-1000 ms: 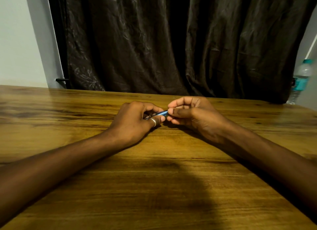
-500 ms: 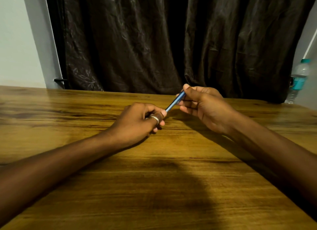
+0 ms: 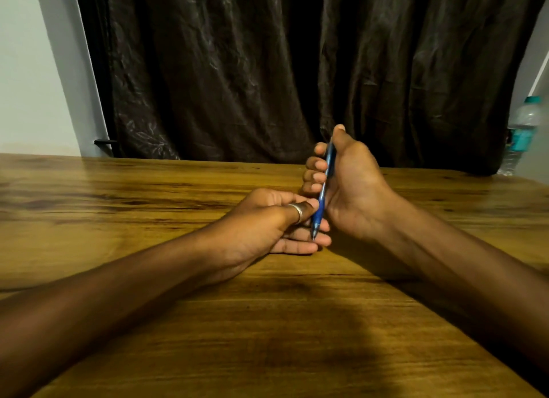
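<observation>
A blue pen (image 3: 323,184) stands nearly upright above the wooden table (image 3: 148,207), tip pointing down. My right hand (image 3: 350,184) grips its upper barrel, fingers curled round it and thumb raised along the top. My left hand (image 3: 267,222), with a silver ring on the thumb, lies on the table just left of it. Its thumb presses the pen's lower end, and its fingers lie under the tip.
A dark curtain (image 3: 267,71) hangs behind the table's far edge. A clear water bottle with a teal cap and label (image 3: 521,130) stands at the far right. A pale wall (image 3: 29,71) is at the left.
My right hand has risen and turned, swinging the pen from lying low and slanted to nearly upright. My left hand has rolled palm up, its fingers uncurling under the pen tip.
</observation>
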Demonstrator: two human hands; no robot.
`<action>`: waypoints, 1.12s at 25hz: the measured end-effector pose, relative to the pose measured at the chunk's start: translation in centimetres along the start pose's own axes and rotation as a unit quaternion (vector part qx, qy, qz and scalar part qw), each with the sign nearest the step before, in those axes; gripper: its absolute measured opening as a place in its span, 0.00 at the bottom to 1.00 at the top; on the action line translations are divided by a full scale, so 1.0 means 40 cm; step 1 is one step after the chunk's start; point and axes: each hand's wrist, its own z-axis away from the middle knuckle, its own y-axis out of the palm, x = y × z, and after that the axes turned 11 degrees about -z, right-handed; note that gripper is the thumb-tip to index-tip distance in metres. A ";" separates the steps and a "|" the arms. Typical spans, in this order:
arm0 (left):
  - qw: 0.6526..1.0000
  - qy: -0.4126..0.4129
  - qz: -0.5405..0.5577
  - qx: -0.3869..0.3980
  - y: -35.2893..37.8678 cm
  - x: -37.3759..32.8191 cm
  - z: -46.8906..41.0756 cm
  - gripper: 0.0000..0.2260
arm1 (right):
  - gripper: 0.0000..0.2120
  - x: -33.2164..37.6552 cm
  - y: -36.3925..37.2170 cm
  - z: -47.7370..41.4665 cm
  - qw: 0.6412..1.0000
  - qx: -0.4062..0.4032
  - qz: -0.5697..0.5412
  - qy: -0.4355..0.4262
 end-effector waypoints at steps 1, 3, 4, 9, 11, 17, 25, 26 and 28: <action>1.000 -0.010 0.013 0.012 0.003 -0.003 0.002 0.11 | 0.21 0.006 0.001 0.001 1.000 0.001 -0.006 0.000; 0.998 -0.033 0.045 0.032 0.009 -0.008 0.004 0.16 | 0.22 0.015 0.003 0.004 1.000 0.005 -0.016 0.004; 0.996 -0.045 0.058 0.044 0.010 -0.009 0.006 0.19 | 0.22 0.017 0.003 0.004 1.000 0.007 -0.020 0.007; 0.991 -0.066 0.073 0.094 0.011 -0.012 0.009 0.33 | 0.23 0.020 0.002 0.014 1.000 0.015 -0.011 0.002; 0.990 -0.067 0.067 0.101 0.007 -0.010 0.007 0.36 | 0.23 0.024 0.002 0.019 1.000 0.014 -0.015 0.000; 0.989 -0.063 0.065 0.114 0.003 -0.007 0.002 0.42 | 0.20 0.021 0.001 0.014 1.000 0.001 -0.013 -0.020; 0.989 -0.057 0.066 0.122 0.000 -0.010 0.002 0.45 | 0.17 0.020 -0.003 0.010 0.999 0.000 -0.013 -0.048; 0.988 -0.059 0.066 0.125 0.000 -0.011 0.002 0.45 | 0.18 0.020 -0.003 0.010 0.999 0.001 -0.016 -0.049; 0.987 -0.061 0.064 0.131 -0.001 -0.012 0.002 0.45 | 0.18 0.020 -0.004 0.011 0.999 0.004 -0.019 -0.051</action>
